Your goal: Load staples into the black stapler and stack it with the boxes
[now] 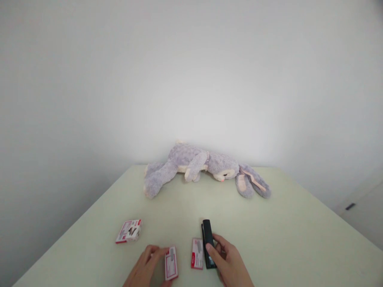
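My left hand (145, 265) is at a small red-and-white staple box (171, 264), its fingers at the upper left edge and the thumb by the near end. The box lies flat on the table. A black stapler (208, 244) stands lengthwise, pointing away from me, with my right hand (228, 259) closed around its near half, thumb on top. Just left of the stapler, almost against it, lies a second red-and-white staple box (197, 254). The right hand's lower fingers are partly hidden behind the stapler.
A larger red-and-white box (129, 231) with a dark picture on it sits to the left on the pale green table (284, 239). At the back, a lilac plush rabbit (191, 161) lies on its side along the wall (191, 71).
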Available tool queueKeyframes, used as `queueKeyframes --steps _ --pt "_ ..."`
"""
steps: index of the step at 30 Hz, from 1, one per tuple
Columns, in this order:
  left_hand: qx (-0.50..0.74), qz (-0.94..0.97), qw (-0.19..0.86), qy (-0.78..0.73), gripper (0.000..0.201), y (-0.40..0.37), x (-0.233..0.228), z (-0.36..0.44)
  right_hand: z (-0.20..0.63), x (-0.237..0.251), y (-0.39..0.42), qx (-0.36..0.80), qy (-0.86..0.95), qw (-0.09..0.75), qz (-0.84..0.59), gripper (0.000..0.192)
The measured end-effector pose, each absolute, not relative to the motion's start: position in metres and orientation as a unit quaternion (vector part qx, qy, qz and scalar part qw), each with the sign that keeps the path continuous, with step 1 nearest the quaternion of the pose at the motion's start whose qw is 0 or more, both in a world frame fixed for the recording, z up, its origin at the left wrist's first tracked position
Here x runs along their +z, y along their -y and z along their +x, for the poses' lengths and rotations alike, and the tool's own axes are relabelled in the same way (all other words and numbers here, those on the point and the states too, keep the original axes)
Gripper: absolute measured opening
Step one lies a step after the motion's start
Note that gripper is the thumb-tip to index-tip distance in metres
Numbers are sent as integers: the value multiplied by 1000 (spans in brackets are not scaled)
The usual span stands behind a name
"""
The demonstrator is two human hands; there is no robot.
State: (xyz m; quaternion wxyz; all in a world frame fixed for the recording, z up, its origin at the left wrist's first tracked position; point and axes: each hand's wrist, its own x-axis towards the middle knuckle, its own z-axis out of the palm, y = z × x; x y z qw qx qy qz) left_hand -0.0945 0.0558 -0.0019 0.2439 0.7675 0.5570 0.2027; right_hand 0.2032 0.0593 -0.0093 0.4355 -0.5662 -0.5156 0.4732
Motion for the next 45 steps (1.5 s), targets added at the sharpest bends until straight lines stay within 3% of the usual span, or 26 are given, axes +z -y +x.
queueKeyframes --steps 5,11,15,23,27,29,32,36,41,45 --pt "240 799 211 -510 54 -70 13 -76 204 -15 -60 464 520 435 -570 69" --pt "277 803 260 -459 75 -84 22 -41 205 -23 -61 458 525 441 -566 66" --pt "241 819 307 -421 77 -88 19 -19 206 -24 -59 455 525 444 -566 67" --pt "227 820 300 -431 84 -87 10 -10 205 -16 -52 457 519 446 -568 68" --pt "229 816 307 -432 99 -82 7 -8 205 -12 -52 463 518 436 -572 73" --pt "268 800 296 -449 89 -82 10 -22 205 -10 -53 469 515 436 -570 75" --pt "365 735 189 -539 45 -93 14 -76 205 -7 -52 474 508 439 -570 74" --pt "359 648 65 -669 56 -118 6 -174 205 -1 -52 474 500 438 -578 75" --pt "188 674 72 -711 73 -117 -17 -224 203 -5 -53 471 491 454 -575 77" --pt "158 675 82 -716 67 -85 -27 -218 203 -14 -54 468 481 453 -588 80"
